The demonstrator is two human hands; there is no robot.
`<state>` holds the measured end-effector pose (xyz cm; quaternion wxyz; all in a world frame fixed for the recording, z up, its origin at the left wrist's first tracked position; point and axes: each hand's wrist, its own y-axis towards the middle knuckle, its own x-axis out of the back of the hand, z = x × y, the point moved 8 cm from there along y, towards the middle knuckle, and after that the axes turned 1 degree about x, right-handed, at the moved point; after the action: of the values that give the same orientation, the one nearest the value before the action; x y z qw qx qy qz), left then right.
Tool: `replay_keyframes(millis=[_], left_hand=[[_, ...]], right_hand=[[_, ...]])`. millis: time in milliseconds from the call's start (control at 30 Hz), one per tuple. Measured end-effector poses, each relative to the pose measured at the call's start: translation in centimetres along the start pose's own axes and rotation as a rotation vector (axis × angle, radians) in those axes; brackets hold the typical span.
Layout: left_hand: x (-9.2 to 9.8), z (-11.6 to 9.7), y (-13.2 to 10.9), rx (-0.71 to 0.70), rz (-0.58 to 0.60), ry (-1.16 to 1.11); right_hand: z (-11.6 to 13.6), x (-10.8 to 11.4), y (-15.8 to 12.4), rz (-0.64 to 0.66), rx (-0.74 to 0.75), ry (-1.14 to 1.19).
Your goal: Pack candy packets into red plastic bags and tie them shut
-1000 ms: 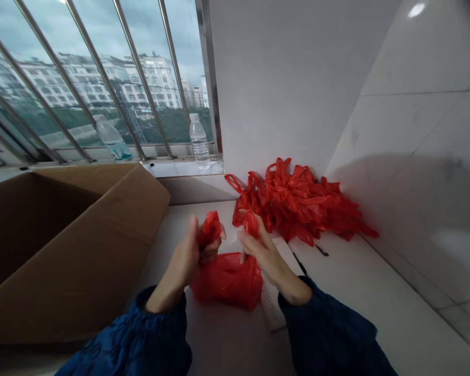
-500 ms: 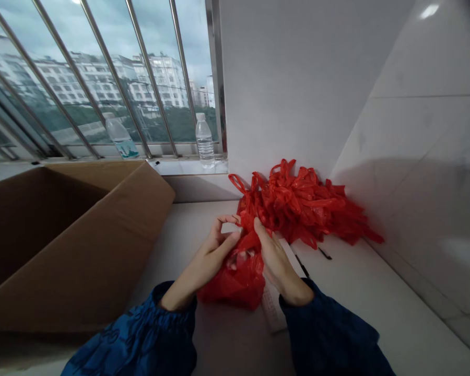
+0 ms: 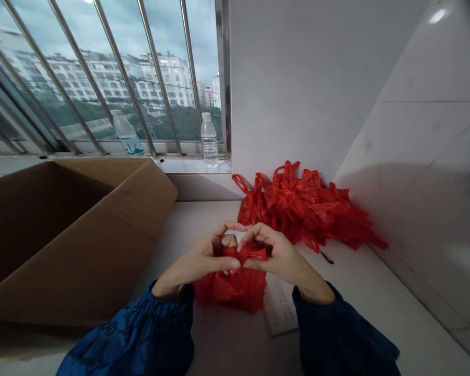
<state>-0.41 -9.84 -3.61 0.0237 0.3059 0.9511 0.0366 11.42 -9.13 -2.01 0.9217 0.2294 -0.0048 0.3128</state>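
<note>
A red plastic bag [image 3: 235, 292] sits on the white tabletop in front of me, its top gathered between my hands. My left hand [image 3: 207, 256] has its thumb and fingers closed on the left part of the bunched top. From the other side, my right hand [image 3: 272, 248] pinches the plastic as well, with the fingertips of both hands nearly touching. What lies inside the bag is hidden. Behind my hands rests a heap of red plastic bags [image 3: 305, 203], several with their handles sticking up.
An open cardboard box [image 3: 141, 224] stands on the left. A pale printed sheet or booklet [image 3: 280, 305] lies right of the bag, and a small black object [image 3: 327, 257] lies near the heap. Two plastic bottles, one clear bottle [image 3: 209, 141] and one labelled bottle [image 3: 127, 136], stand by the barred window.
My right hand has turned inward and curled its fingers over the bag's top, which is now bunched lower between both hands. The view has shifted slightly left.
</note>
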Motion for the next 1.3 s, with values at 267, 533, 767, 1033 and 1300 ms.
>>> replay_keyframes(millis=[267,533,767,1033,1300], left_hand=[[0.2,-2.5,-1.1,-0.021,-0.215,0.579],[1.3,-2.4,-1.3,-0.062,-0.257,0.258],[6.3,-0.9,-1.2,-0.098,-0.7,0.191],[11.0,0.6,-1.2,-0.15,-0.863,0.373],[11.6,1.6,-0.6,-0.17,-0.877,0.469]], right_hand=[[2.5,0.5,-0.6,-0.162,0.182,-0.326],[4.3,0.2,-1.2,-0.25,0.4,-0.601],[5.1,-0.5,-1.9,-0.041,0.373,-0.669],[3.5,-0.2,-2.6,0.2,0.069,-0.575],[1.6,0.5,-2.3,0.283,-0.028,-0.454]])
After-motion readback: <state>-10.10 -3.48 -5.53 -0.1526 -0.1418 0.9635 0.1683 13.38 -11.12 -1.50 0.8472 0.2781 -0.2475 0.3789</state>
